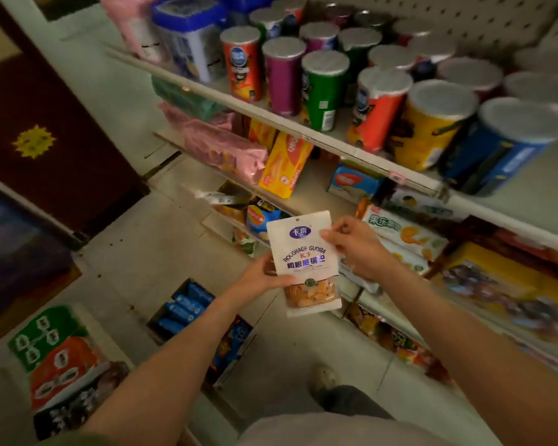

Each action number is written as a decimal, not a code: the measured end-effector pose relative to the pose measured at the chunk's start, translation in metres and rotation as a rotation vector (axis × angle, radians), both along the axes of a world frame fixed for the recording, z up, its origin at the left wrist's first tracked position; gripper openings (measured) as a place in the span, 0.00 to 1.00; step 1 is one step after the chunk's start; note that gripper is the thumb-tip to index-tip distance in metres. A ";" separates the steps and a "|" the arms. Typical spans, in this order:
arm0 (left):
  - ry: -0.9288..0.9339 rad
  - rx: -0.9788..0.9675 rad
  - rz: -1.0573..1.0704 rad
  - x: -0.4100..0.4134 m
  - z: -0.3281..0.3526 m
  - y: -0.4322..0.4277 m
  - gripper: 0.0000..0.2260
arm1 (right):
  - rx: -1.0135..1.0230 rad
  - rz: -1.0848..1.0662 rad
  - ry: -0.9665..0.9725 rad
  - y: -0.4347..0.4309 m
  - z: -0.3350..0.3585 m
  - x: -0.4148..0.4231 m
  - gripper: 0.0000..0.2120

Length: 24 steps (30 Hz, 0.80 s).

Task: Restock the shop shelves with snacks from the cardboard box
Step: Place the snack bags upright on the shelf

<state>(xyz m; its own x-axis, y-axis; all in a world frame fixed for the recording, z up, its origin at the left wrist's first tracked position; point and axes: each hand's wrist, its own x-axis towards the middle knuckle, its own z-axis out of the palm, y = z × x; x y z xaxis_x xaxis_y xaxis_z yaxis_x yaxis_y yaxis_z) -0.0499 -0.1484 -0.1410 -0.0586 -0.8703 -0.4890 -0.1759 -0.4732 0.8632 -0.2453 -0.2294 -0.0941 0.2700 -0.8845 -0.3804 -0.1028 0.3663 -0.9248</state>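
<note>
White snack pouch [303, 262] held upright between both hands, in front of the shelves [335, 136] at right: left hand [264, 275] grips its lower left edge, right hand [351, 243] pinches its upper right edge

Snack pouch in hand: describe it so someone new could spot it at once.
Start at the shelving unit of chip cans; below its top shelf, the left hand and right hand hold the snack pouch between them. Unlike the shelved packs around it, it is white, printed ROUGHAGE GUOBA, with a clear window of orange crisps at the bottom.
</note>
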 end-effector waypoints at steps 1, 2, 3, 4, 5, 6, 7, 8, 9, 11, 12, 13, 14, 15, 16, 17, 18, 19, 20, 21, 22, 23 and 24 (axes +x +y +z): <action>0.000 0.008 -0.019 -0.004 0.001 -0.003 0.26 | -0.007 -0.030 -0.014 0.003 0.001 -0.006 0.09; 0.002 0.031 -0.077 -0.015 0.002 -0.008 0.26 | -0.016 -0.095 -0.024 0.013 0.001 -0.021 0.09; 0.006 0.050 -0.114 -0.024 0.004 -0.011 0.26 | -0.016 -0.139 -0.036 0.020 0.000 -0.032 0.08; 0.005 0.061 -0.153 -0.033 0.006 -0.014 0.26 | -0.011 -0.169 -0.045 0.028 -0.002 -0.043 0.07; 0.002 0.071 -0.222 -0.048 0.007 -0.016 0.27 | -0.006 -0.220 -0.054 0.040 -0.005 -0.060 0.05; -0.008 0.077 -0.284 -0.060 0.008 -0.018 0.27 | -0.001 -0.260 -0.069 0.052 -0.008 -0.074 0.06; -0.018 0.080 -0.341 -0.073 0.009 -0.019 0.27 | -0.004 -0.295 -0.089 0.064 -0.011 -0.089 0.08; -0.025 0.077 -0.399 -0.086 0.009 -0.019 0.28 | -0.004 -0.333 -0.089 0.077 -0.014 -0.103 0.09; -0.028 0.074 -0.464 -0.102 0.010 -0.020 0.28 | -0.010 -0.374 -0.078 0.091 -0.015 -0.120 0.09; -0.042 0.061 -0.573 -0.132 0.011 -0.017 0.28 | -0.007 -0.434 -0.044 0.116 -0.018 -0.150 0.08; -0.059 0.046 -0.639 -0.155 0.012 -0.015 0.28 | -0.004 -0.476 -0.029 0.131 -0.019 -0.169 0.08; -0.069 0.036 -0.679 -0.170 0.014 -0.012 0.29 | -0.001 -0.500 -0.023 0.142 -0.022 -0.183 0.09; -0.081 0.023 -0.734 -0.194 0.015 -0.009 0.30 | 0.001 -0.548 -0.031 0.157 -0.024 -0.204 0.10; -0.098 0.013 -0.779 -0.216 0.015 -0.005 0.31 | -0.001 -0.593 -0.037 0.171 -0.026 -0.221 0.10; -0.108 -0.006 -0.817 -0.238 0.014 0.000 0.31 | -0.001 -0.638 -0.037 0.184 -0.026 -0.237 0.10; -0.114 -0.019 -0.848 -0.260 0.013 0.005 0.32 | 0.000 -0.688 -0.030 0.198 -0.026 -0.254 0.10; -0.111 -0.030 -0.869 -0.281 0.010 0.010 0.31 | 0.007 -0.739 -0.023 0.209 -0.027 -0.269 0.12; -0.115 -0.031 -0.890 -0.301 0.009 0.017 0.31 | 0.010 -0.788 -0.015 0.220 -0.028 -0.285 0.12; -0.116 -0.028 -0.922 -0.329 0.006 0.025 0.29 | 0.011 -0.839 -0.004 0.235 -0.029 -0.308 0.12; -0.112 -0.016 -0.937 -0.347 0.005 0.032 0.28 | 0.011 -0.857 0.002 0.243 -0.031 -0.322 0.12; -0.097 -0.004 -0.958 -0.369 0.002 0.040 0.27 | 0.018 -0.887 0.010 0.254 -0.032 -0.340 0.12; -0.080 0.004 -0.985 -0.400 0.001 0.052 0.26 | 0.024 -0.924 0.022 0.269 -0.033 -0.366 0.11; -0.070 0.001 -1.001 -0.425 0.000 0.062 0.25 | 0.029 -0.955 0.025 0.281 -0.034 -0.386 0.10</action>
